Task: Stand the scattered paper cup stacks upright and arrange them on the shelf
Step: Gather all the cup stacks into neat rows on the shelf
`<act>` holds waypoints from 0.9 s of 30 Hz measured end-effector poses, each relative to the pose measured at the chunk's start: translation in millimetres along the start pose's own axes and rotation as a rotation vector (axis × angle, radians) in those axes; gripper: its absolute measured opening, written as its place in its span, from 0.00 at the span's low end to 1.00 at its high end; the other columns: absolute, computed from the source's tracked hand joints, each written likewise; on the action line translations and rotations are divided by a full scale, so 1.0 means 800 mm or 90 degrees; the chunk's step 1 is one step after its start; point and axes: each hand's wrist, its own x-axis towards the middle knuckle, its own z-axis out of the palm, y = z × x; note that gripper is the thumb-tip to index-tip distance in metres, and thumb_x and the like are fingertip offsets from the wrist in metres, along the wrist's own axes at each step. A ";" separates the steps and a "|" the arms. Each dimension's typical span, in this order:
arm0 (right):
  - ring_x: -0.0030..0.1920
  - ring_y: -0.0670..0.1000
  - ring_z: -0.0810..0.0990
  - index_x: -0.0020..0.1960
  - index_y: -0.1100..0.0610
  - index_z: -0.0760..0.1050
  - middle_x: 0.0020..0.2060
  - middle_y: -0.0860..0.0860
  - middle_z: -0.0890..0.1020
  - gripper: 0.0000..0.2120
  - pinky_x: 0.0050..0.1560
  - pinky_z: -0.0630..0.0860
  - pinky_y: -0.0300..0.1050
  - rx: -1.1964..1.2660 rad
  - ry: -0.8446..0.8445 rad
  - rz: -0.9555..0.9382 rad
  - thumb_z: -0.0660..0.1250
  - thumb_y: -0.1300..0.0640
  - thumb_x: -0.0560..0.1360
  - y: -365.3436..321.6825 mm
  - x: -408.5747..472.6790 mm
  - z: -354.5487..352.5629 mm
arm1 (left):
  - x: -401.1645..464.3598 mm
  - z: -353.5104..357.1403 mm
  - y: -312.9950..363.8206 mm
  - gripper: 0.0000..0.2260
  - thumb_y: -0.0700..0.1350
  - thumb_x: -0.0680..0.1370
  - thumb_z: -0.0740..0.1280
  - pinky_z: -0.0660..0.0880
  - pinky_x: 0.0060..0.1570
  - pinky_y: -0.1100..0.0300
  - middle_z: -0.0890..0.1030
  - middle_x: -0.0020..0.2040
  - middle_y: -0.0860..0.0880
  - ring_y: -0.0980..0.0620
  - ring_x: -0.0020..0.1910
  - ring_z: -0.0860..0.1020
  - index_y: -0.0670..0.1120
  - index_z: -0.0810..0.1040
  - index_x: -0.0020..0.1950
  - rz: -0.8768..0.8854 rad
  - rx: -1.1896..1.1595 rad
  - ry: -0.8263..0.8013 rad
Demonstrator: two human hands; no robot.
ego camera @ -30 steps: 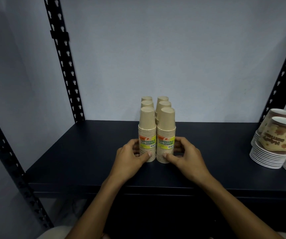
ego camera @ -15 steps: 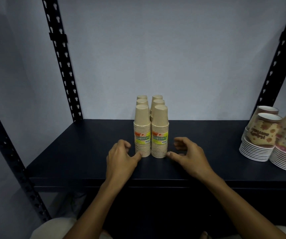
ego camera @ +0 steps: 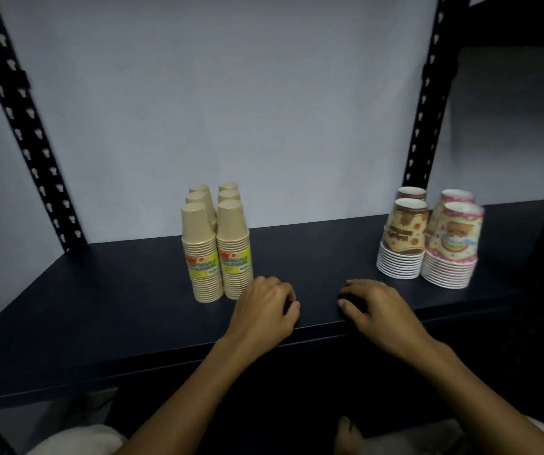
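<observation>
Over on the far left, a black slotted upright frames the dark shelf, bare board on that side. Moving in, here are the plain kraft cup stacks: six of them, upside down, standing upright in two tight files of three running back toward the wall, the front pair with their yellow labels facing out. They are packed side against side, which looks deliberate, since neighbours brace each other and a tall thin stack alone tips easily.

Just right of the front stack comes the left hand, knuckles up over the shelf's front part, fingers loosely curled under and holding nothing; it sits close to the stack but apart from it. A gap of bare shelf, then the right hand, also empty, fingers bent and relaxed, tips on or just above the board, hard to tell which.

Further right stand the printed cup stacks, brown pattern beside pink, each pair one behind the other, wide rims down, so a broad base. They are upright too, well apart from the kraft group. Beyond them, the right upright.

On this showing, every stack in view stands; the hands look placed between groups, perhaps to close that gap.
</observation>
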 end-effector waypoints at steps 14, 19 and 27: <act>0.44 0.52 0.80 0.45 0.57 0.80 0.42 0.51 0.83 0.06 0.45 0.76 0.48 -0.006 0.236 0.261 0.70 0.54 0.73 0.131 -0.055 -0.072 | 0.115 0.085 0.114 0.26 0.54 0.74 0.70 0.72 0.60 0.55 0.77 0.64 0.46 0.49 0.62 0.75 0.46 0.71 0.68 -0.058 -0.254 -0.070; 0.55 0.52 0.78 0.62 0.58 0.73 0.55 0.54 0.80 0.23 0.54 0.74 0.44 0.089 0.308 0.316 0.73 0.51 0.71 0.156 -0.040 -0.075 | 0.146 0.099 0.134 0.35 0.51 0.70 0.75 0.71 0.62 0.57 0.73 0.69 0.45 0.49 0.66 0.73 0.45 0.65 0.73 -0.124 -0.405 -0.078; 0.56 0.45 0.80 0.69 0.55 0.69 0.59 0.49 0.81 0.31 0.57 0.76 0.42 0.232 0.290 0.291 0.76 0.52 0.69 0.164 -0.009 -0.075 | 0.162 0.110 0.142 0.28 0.41 0.68 0.77 0.76 0.58 0.57 0.80 0.61 0.48 0.54 0.56 0.79 0.45 0.73 0.65 -0.149 -0.541 -0.030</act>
